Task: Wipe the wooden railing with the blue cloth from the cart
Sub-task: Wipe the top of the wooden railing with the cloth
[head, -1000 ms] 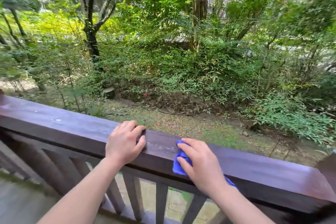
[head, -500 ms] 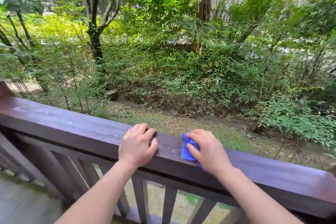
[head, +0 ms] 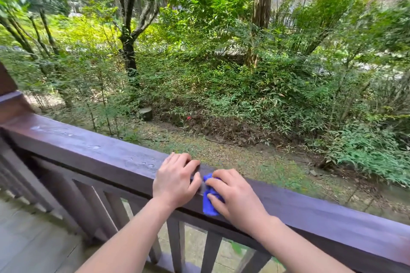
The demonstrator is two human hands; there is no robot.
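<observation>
Dark forked tree [head: 128, 51] back left, cut stump [head: 145, 114] below it, dense shrubs [head: 244, 86] behind leaf-littered ground [head: 233, 157].

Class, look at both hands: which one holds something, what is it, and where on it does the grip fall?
The right hand presses the bunched blue cloth onto the wooden railing, covering its right side. The left hand holds nothing, resting on the rail.

Most of the blue cloth [head: 208, 201] lay hidden under the right hand [head: 237, 195]. The wooden railing [head: 93, 153] ran off both the left and right edges, its far right end smeared by blur. Both forearms were cut off by the bottom edge.
</observation>
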